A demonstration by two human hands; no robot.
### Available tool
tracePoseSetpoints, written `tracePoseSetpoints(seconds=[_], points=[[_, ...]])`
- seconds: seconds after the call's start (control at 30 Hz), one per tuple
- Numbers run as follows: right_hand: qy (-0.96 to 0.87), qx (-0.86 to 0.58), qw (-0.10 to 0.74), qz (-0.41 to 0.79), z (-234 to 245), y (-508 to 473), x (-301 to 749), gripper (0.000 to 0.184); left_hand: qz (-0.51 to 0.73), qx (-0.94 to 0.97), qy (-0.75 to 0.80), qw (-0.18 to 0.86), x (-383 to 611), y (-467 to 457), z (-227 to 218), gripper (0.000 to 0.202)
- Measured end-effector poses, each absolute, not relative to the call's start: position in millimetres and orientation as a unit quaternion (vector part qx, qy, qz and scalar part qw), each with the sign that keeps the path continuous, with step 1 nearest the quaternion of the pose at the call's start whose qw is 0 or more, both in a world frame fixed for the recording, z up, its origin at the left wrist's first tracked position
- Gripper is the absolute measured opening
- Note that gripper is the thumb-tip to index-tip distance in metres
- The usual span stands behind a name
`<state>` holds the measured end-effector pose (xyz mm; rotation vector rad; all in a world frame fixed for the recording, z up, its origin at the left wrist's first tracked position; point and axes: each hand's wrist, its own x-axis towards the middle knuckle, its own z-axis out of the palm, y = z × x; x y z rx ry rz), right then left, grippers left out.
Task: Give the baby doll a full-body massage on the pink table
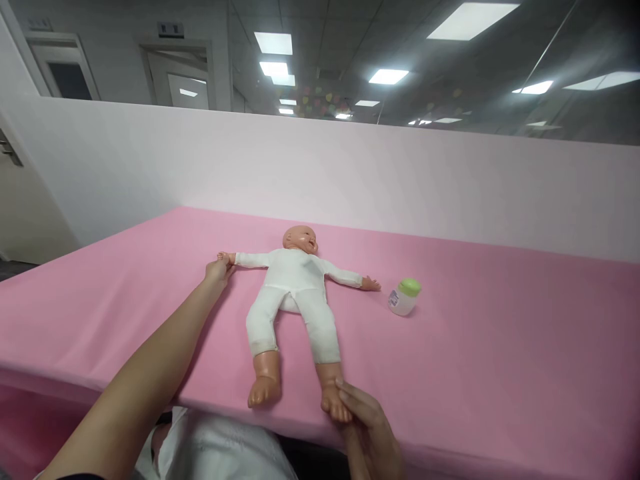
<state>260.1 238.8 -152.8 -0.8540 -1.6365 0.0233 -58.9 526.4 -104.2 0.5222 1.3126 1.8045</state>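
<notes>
A baby doll with a white cloth body lies on its back on the pink sheet, arms spread and legs towards me. Its head is turned to the right. My left hand reaches far out and closes around the doll's hand at the left. At the near edge, my right hand holds the doll's foot on the right, with fingertips on the ankle and the thumb below the toes. To the right of the doll's other hand stands a small clear jar with a green lid, slightly tilted in view.
The pink sheet covers a wide table whose front edge runs close to my lap. Behind it rises a white half wall with glass above. A door is at the far left.
</notes>
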Motion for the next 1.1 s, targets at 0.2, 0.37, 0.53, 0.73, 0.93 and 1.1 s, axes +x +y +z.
tracePoseSetpoints(seconds=[0.2, 0.37, 0.53, 0.73, 0.93, 1.1], points=[[-0.693, -0.386, 0.597, 0.124, -113.3, 255.0, 252.4, 0.033, 0.756, 0.359, 0.454, 0.305, -26.3, 502.5, -82.3, 0.012], [-0.685, -0.348, 0.580, 0.271, -69.4, 290.3, 232.5, 0.030, 0.673, 0.616, 0.375, 0.165, 7.5, 472.0, -69.5, 0.029], [-0.711, -0.343, 0.505, 0.349, -60.6, 318.2, 212.4, 0.031, 0.486, 0.807, 0.333, 0.044, 10.4, 461.9, -74.3, 0.029], [-0.665, -0.336, 0.537, 0.397, -61.0, 310.7, 217.0, 0.032, 0.476, 0.799, 0.365, 0.049, 5.2, 465.1, -76.7, 0.031], [-0.598, -0.332, 0.553, 0.476, -59.0, 274.5, 244.3, 0.028, 0.667, 0.577, 0.421, 0.213, -4.8, 485.8, -79.8, 0.025], [-0.617, -0.345, 0.495, 0.505, -88.0, 243.4, 264.8, 0.026, 0.749, 0.285, 0.477, 0.361, -36.6, 514.3, -90.7, 0.004]])
